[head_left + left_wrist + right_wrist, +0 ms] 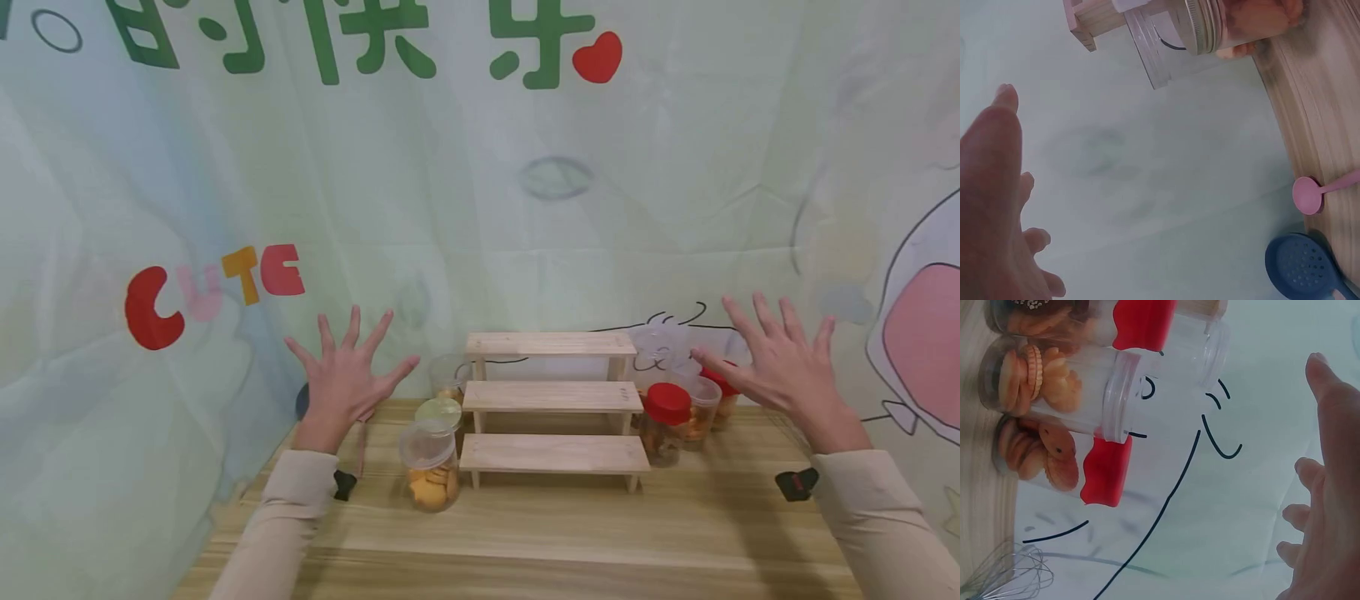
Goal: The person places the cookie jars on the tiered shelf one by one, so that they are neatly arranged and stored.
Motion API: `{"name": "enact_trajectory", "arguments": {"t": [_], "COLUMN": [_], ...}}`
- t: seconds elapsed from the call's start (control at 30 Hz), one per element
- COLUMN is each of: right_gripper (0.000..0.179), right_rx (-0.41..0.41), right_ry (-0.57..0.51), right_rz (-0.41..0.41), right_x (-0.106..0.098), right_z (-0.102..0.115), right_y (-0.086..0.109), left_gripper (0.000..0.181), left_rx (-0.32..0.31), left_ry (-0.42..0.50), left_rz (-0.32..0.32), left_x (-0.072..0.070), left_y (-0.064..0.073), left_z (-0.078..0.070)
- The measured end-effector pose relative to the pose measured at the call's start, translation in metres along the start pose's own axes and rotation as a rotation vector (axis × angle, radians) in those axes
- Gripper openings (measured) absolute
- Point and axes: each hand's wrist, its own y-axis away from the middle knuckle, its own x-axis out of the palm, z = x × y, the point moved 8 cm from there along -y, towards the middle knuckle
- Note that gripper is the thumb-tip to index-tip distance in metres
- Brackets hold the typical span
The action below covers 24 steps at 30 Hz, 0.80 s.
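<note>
Rack (551, 397): stood on the desk (555, 533), lower centre of the head view, its three tiers stepping up towards the cloth (525, 217), probably so that a back row would show over a front one.
Left hand (345, 375): raised at centre left of the head view, fingers straight and fanned, gripping nothing, apart from the jars.
Right hand (787, 362): raised at centre right, fingers likewise spread and without a load, near the jars on that side.
Clear jar (427, 467): stood just left of the lowest tier, cookies (431, 490) showing through its wall; a pale-lid jar (441, 410) and a third jar (448, 372) stood behind.
Red-lid jar (666, 425): stood just right of the rack, beside a see-through-lid jar (702, 408), with a second red lid (725, 375) beyond; all were upright, seemingly to keep the contents settled.
Spoon (1308, 195): pink, right edge of the left wrist view, near the blue skimmer (1297, 265); both were apparently kept aside.
Whisk (1016, 569): lower left of the right wrist view, probably kept off to the side too.
</note>
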Motion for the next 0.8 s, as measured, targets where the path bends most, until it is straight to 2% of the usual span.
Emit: {"name": "enact_trajectory", "arguments": {"t": [0.4, 0.57, 0.67, 0.8], "right_gripper": [0.106, 0.104, 0.101, 0.086], "right_rx": [-0.011, -0.023, -0.033, -0.041], "right_ry": [-0.023, -0.023, -0.041, -0.13], "right_rz": [0.005, -0.024, -0.058, -0.151], "right_x": [0.007, 0.005, 0.004, 0.007], "right_z": [0.007, 0.011, 0.017, 0.029], "right_y": [0.001, 0.002, 0.006, 0.019], "left_gripper": [0.094, 0.094, 0.09, 0.077], "left_rx": [0.009, 0.009, 0.017, 0.054], "left_ry": [0.001, 0.002, 0.021, 0.1], "left_rz": [-0.007, -0.005, -0.032, -0.125], "left_x": [0.011, 0.014, 0.015, 0.016], "left_y": [0.003, 0.004, 0.009, 0.024], "left_z": [-0.001, -0.003, -0.004, -0.008]}}
